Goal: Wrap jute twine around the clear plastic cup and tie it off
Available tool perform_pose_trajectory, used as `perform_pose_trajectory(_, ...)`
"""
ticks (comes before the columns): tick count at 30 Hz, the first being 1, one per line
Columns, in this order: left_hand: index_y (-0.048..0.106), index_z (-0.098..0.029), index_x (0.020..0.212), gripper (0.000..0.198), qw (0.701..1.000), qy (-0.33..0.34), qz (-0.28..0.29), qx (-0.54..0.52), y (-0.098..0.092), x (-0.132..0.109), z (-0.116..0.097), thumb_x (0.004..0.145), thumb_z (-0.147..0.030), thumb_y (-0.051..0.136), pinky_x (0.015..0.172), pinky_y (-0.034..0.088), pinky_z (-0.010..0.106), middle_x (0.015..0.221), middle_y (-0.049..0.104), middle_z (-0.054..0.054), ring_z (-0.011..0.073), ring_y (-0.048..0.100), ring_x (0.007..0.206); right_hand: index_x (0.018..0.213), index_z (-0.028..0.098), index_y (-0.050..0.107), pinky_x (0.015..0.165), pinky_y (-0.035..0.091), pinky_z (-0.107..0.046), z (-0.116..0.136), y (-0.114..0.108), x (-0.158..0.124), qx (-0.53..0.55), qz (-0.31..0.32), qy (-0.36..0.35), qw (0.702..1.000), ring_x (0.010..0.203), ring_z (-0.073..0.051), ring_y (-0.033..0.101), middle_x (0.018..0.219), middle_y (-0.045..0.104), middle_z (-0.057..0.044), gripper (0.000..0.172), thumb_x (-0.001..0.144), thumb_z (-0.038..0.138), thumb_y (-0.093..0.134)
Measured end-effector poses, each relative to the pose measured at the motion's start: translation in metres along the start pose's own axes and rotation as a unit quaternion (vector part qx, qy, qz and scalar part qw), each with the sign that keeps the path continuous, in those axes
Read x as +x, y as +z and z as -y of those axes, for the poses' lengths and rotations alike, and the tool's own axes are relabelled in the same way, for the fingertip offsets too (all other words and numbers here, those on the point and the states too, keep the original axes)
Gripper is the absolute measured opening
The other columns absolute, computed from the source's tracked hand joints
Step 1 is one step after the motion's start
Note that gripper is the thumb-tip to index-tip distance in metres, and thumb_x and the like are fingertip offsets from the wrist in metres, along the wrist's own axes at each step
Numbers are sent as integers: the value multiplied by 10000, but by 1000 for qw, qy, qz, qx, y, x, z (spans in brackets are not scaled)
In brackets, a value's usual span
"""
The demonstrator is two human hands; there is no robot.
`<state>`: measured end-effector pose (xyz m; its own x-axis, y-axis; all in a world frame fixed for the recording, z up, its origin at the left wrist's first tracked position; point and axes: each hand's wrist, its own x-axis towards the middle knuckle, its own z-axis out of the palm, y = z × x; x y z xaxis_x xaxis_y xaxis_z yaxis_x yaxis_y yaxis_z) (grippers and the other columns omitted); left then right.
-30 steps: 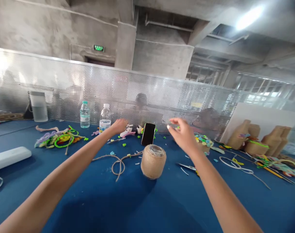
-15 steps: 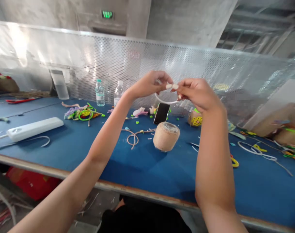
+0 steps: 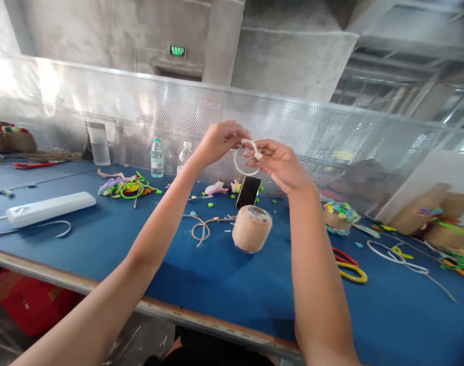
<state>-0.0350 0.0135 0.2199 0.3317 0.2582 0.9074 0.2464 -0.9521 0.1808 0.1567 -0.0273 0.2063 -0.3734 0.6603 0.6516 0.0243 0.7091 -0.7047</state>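
Above the table, both my hands hold a looped white cord, its thicker upper part between my fingers and a thin ring hanging below. My left hand pinches it from the left. On the other side, the fingers of my right hand are closed on it near a small white lump. Below them, a jar wrapped in brown twine stands on the blue table, with a black-screened phone just behind it.
Red-and-yellow-handled scissors lie right of my right forearm. A white power strip and a colourful craft pile are on the left. Water bottles stand before the perforated metal screen. Decorated twine-wrapped pots stand at right.
My hands have shifted slightly left and down in view. The white cord has turned, with its thicker part now arching between my fingers. The camera has tilted up a little.
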Motion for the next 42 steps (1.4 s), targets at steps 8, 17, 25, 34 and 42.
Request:
perform_pose_trajectory(8, 726, -138, 976, 252, 995, -68, 60, -35, 2, -5, -1, 837, -37, 541, 732, 521, 249, 870, 723, 51, 144, 669, 802, 886, 194, 665, 717, 539, -312, -21, 8, 13, -62, -67, -13, 996, 792, -153, 710, 897, 706, -15, 84, 811, 158, 647)
perform_pose_trajectory(17, 725, -127, 814, 108, 997, -76, -27, -19, 10, -5, -10, 810, -232, 698, 659, 525, 250, 741, 708, 57, 159, 669, 712, 844, 170, 696, 736, 559, -331, -14, 10, 11, -57, -84, -44, 994, 662, -146, 700, 701, 696, 1, 127, 742, 244, 707)
perform_pose_trajectory(25, 676, -125, 795, 111, 970, -154, -120, -148, 13, -2, 9, 832, -229, 673, 692, 575, 270, 718, 697, 65, 151, 682, 699, 776, 192, 699, 726, 537, -340, -10, 3, 6, -104, -68, -6, 992, 636, -134, 637, 648, 674, 13, 59, 769, 246, 676)
perform_pose_trajectory(34, 551, -141, 1212, 518, 992, -89, -22, -87, 28, -3, -5, 769, -334, 741, 806, 544, 294, 1015, 677, 112, 226, 651, 1002, 776, 199, 670, 684, 511, -320, -12, 4, 11, -116, -114, -37, 986, 629, -128, 594, 636, 627, 22, 58, 801, 227, 626)
perform_pose_trajectory(42, 619, -127, 1095, 347, 980, -119, 12, -160, 30, -4, 12, 815, -323, 676, 765, 554, 303, 861, 700, 80, 185, 680, 825, 936, 197, 744, 802, 503, -368, -13, 1, 9, -100, -75, -7, 992, 773, -171, 656, 795, 729, -22, 217, 771, 149, 611)
